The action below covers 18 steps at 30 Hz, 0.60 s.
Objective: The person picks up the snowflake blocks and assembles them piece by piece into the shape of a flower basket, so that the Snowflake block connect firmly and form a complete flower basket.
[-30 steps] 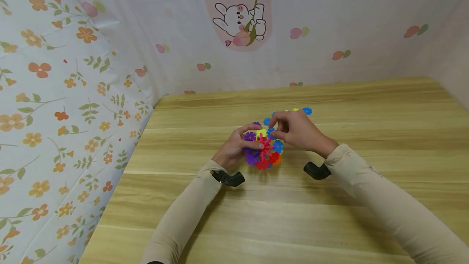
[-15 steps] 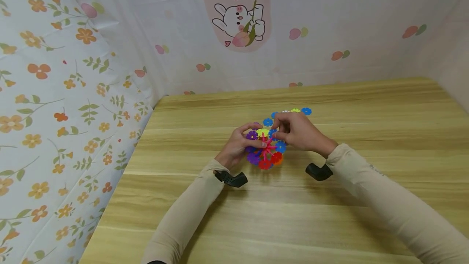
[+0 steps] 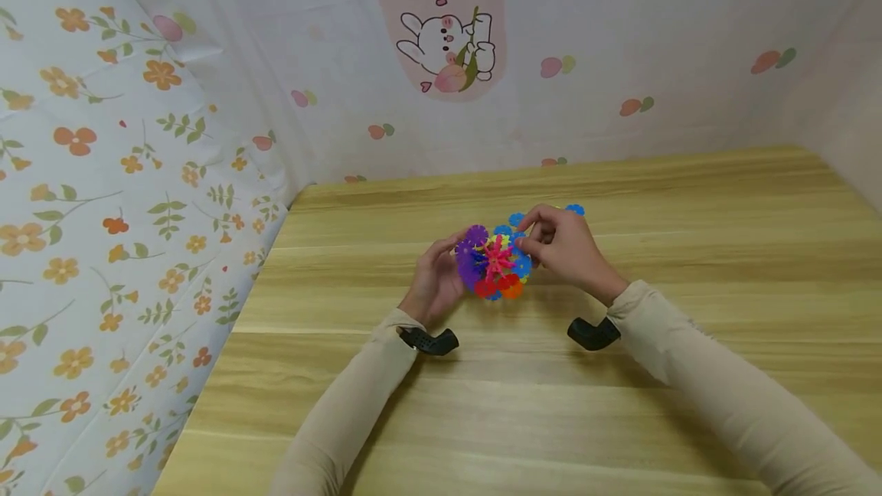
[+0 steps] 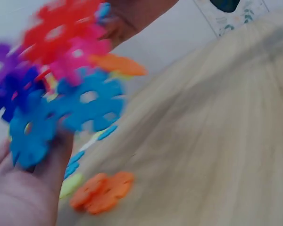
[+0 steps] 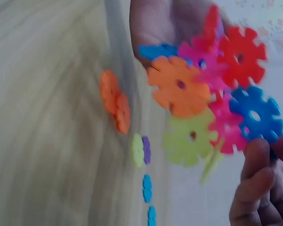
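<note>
A ball-like cluster of slotted plastic snowflake discs (image 3: 494,260) is held up over the table, with pink discs in the middle and purple, blue, red, orange and yellow-green ones around. My right hand (image 3: 566,251) pinches a blue disc (image 5: 257,114) at the cluster's edge between thumb and fingertips. My left hand (image 3: 436,282) is at the cluster's left side, palm showing and fingers extended behind the purple discs (image 3: 468,262). Its fingertips are hidden. In the left wrist view, blue discs (image 4: 89,100) cover part of that hand.
Loose discs lie on the wooden table (image 3: 524,404) beyond the cluster: overlapping orange discs (image 5: 115,101), a yellow-green disc (image 5: 138,150), a purple disc (image 5: 146,149) and several blue ones, including a blue disc (image 3: 575,210) past my right hand. A patterned cloth (image 3: 586,113) hangs behind.
The cluster has turned and tilted, bringing purple discs to its upper left. My left thumb has come off its front, and the left fingers have opened out behind it. My right hand keeps its pinch.
</note>
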### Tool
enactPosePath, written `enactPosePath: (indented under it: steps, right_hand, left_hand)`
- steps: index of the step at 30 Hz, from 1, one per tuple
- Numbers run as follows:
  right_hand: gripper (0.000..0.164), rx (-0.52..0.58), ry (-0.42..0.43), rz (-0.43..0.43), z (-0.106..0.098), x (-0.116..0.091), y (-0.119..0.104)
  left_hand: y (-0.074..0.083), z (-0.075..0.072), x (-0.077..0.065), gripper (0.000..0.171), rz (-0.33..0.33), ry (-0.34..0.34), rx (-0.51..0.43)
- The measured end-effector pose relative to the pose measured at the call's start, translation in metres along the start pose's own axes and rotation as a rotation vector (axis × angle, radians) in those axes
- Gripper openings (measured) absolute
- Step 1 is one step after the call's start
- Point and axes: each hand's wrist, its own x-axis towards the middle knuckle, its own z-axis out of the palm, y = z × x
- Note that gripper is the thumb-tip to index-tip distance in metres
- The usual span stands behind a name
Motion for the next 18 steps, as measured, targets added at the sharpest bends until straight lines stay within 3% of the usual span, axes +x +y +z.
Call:
enactPosePath:
  steps: [5,9,13,18]
  right_hand:
    - [0.014,-0.019,0.096,-0.009,0.011,-0.002,0.000]
    - [0.017,-0.042,0.058,-0.002,0.014,-0.004,-0.002]
    - [0.019,-0.083,-0.028,0.003,0.009,-0.004,-0.003]
    - [0.023,-0.139,-0.066,0.044,-0.010,0.006,0.003]
  left_hand:
    - [-0.006,0.008,0.002,0.028,0.043,0.129,0.096]
    - [-0.006,0.011,0.004,0.042,0.063,0.236,0.222]
    - [-0.005,0.011,0.004,0.044,0.034,0.240,0.282]
    - [-0.005,0.010,0.003,0.041,-0.006,0.225,0.263]
